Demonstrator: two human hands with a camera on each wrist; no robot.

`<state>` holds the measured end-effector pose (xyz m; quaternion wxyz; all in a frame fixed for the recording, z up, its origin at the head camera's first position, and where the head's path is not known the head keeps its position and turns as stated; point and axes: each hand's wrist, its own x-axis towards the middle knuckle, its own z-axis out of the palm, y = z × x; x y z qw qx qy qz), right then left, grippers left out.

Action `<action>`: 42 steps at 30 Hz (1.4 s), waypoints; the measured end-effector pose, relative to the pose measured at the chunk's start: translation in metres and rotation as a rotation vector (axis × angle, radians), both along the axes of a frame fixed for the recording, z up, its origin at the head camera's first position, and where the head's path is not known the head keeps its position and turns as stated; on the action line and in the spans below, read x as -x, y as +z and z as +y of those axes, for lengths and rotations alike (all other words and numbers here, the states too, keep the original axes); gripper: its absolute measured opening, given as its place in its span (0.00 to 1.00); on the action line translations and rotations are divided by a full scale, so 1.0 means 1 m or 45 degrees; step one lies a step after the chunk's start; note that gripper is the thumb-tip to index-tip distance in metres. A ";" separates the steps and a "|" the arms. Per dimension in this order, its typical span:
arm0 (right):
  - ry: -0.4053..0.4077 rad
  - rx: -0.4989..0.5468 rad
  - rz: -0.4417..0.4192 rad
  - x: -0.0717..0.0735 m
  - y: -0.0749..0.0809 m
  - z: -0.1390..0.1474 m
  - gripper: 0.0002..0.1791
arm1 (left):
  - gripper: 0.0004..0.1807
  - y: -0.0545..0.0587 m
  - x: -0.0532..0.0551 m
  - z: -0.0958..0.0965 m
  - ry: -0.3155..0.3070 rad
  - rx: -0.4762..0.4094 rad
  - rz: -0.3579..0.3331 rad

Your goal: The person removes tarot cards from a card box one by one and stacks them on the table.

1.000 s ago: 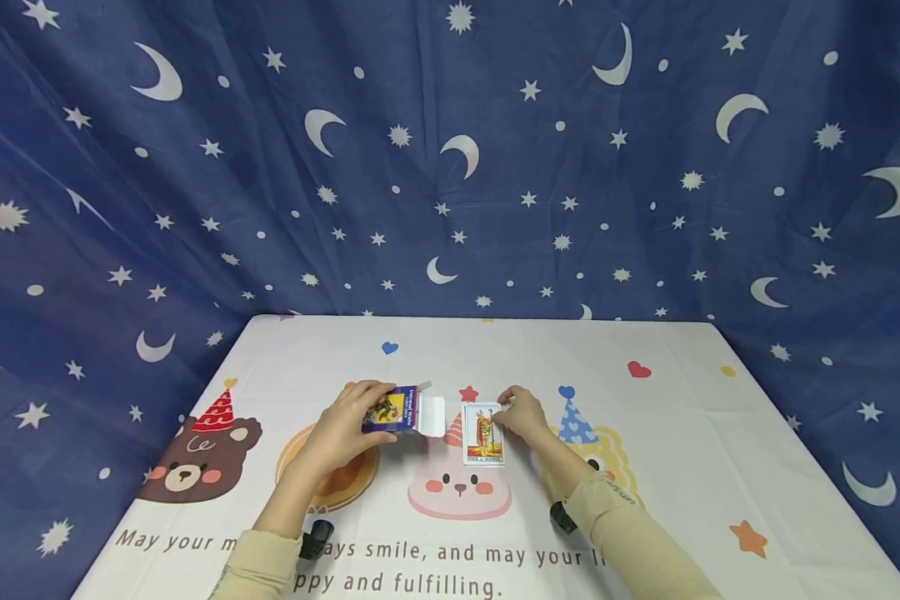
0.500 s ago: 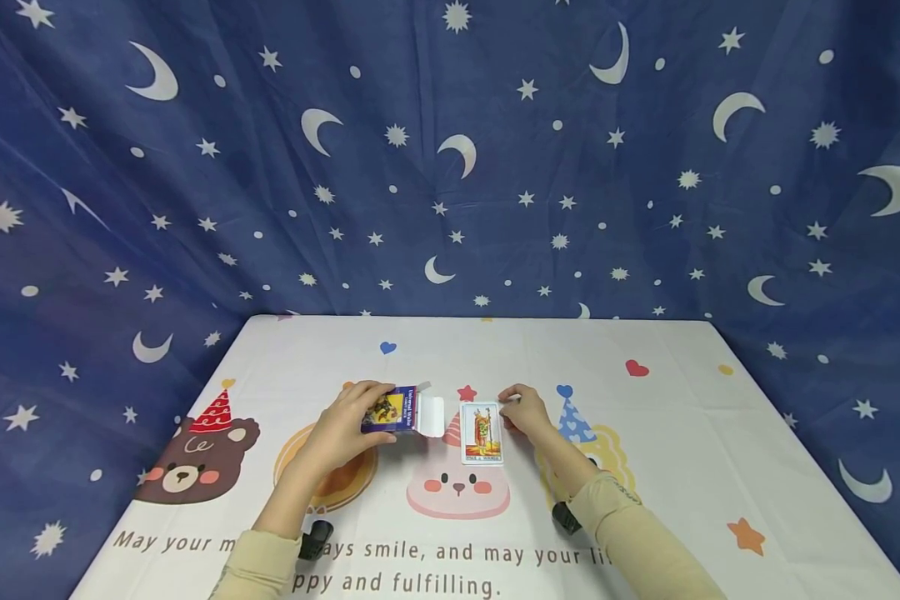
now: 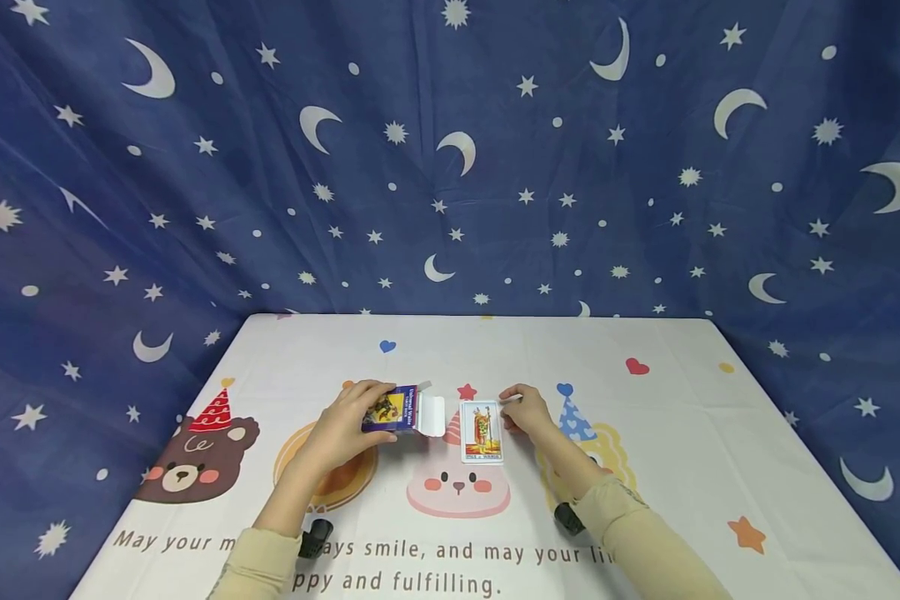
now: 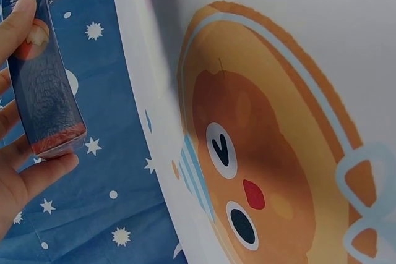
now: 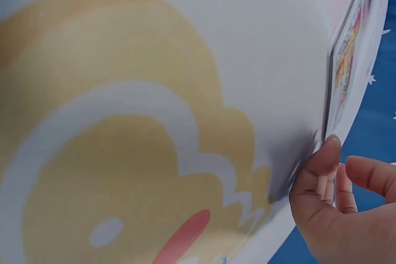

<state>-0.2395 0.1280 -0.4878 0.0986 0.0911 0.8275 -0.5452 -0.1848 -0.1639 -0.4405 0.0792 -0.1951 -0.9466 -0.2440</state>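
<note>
My left hand (image 3: 348,425) grips a tarot card box (image 3: 392,408), fingers over its far side and thumb on its near side. The box is dark blue with a yellow picture, and its white end flap (image 3: 431,416) stands open toward the right. In the left wrist view the box (image 4: 49,85) shows a dark blue side with small print. A tarot card stack (image 3: 482,432) lies face up just right of the flap, a robed figure on top. My right hand (image 3: 527,412) rests beside the stack, fingers loosely bent, one fingertip (image 5: 331,145) right at its edge.
The white tablecloth (image 3: 675,433) carries printed animals, hearts, stars and lettering. A dark blue curtain (image 3: 450,233) with moons and stars hangs behind the table and along both sides. Black wrist devices (image 3: 316,538) show at both sleeves.
My right fingers have drawn back slightly from the top card to the stack's right edge. The left hand and the box have stayed in place.
</note>
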 end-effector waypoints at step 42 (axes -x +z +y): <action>-0.100 0.172 -0.066 0.002 -0.003 -0.001 0.10 | 0.40 -0.003 -0.003 0.003 -0.018 0.002 0.015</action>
